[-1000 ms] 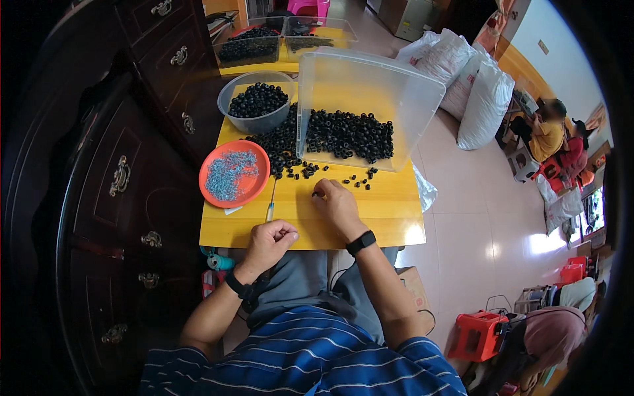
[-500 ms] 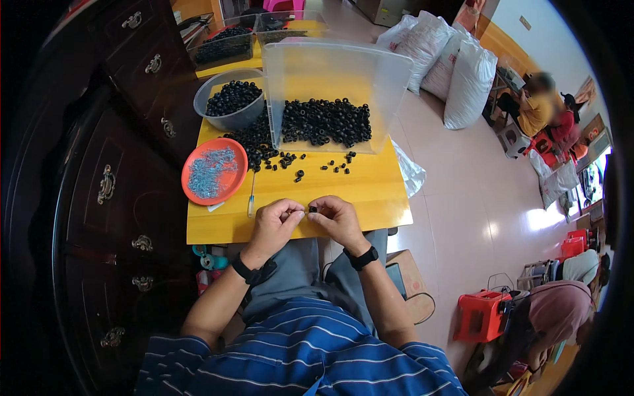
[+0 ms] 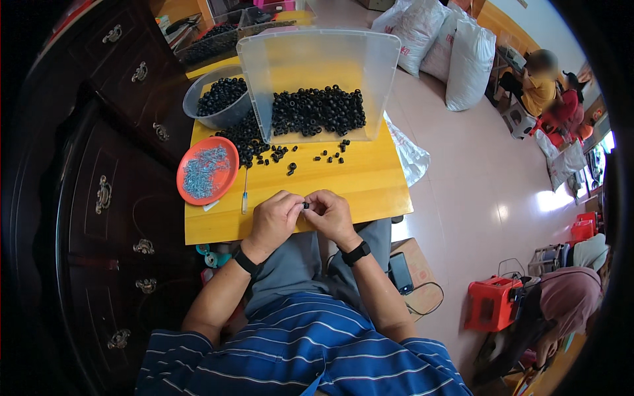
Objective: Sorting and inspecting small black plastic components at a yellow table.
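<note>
Over the table's near edge, my hands meet fingertip to fingertip. My right hand (image 3: 332, 216) pinches a small black ring-like part (image 3: 306, 205) between thumb and fingers. My left hand (image 3: 273, 218) is closed in a pinch against that part; whatever lies in its fingertips is too small to make out. Beyond the hands, a few loose black parts (image 3: 291, 169) lie on the yellow table (image 3: 356, 191). A thin screwdriver (image 3: 244, 201) rests left of my left hand, beside an orange plate (image 3: 229, 175) heaped with small silvery metal pieces (image 3: 203, 173).
A clear plastic bin (image 3: 323, 63), tipped toward me, holds many black parts. Left of it stands a clear bowl (image 3: 191, 102) of the same parts. Dark drawers (image 3: 105, 198) flank the left side. White sacks (image 3: 469, 72), a red stool (image 3: 492, 303) and other people are at right.
My hands have come together, and the black part now sits between both sets of fingertips. The view has shifted slightly, with table items appearing a little higher and farther left.
</note>
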Action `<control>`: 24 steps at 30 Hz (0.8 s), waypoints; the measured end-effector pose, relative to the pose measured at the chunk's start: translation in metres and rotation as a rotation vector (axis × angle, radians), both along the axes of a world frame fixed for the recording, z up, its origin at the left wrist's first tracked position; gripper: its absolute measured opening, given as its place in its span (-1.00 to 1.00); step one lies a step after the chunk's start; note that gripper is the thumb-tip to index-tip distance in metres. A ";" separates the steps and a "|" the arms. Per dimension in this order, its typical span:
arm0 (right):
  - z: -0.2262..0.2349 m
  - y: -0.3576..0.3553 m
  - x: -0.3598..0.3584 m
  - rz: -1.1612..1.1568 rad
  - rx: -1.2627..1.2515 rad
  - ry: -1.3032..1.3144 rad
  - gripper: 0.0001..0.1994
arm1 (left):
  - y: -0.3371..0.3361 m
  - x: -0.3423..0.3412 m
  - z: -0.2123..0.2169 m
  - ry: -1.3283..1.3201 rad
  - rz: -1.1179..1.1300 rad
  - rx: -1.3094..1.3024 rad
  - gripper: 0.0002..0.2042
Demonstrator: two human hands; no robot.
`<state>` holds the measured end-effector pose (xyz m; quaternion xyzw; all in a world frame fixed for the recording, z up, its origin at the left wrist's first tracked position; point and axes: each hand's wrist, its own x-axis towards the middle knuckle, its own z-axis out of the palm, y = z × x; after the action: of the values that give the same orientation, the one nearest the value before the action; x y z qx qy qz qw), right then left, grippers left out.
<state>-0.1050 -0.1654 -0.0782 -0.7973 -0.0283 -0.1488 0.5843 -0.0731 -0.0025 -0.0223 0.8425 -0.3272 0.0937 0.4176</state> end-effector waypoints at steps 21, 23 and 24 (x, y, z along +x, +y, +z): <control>0.005 0.007 -0.005 -0.119 -0.101 -0.091 -0.83 | 0.000 0.003 -0.032 0.513 0.071 -0.268 -0.87; 0.004 0.007 -0.005 -0.130 -0.118 -0.154 -0.83 | -0.004 0.002 -0.030 0.523 0.094 -0.286 -0.86; 0.004 0.007 -0.005 -0.130 -0.117 -0.154 -0.83 | -0.006 0.002 -0.026 0.523 0.095 -0.286 -0.86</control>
<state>-0.1103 -0.1580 -0.0747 -0.8164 -0.0302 -0.2453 0.5219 -0.0716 -0.0081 -0.0485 0.7851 -0.1522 -0.0619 0.5972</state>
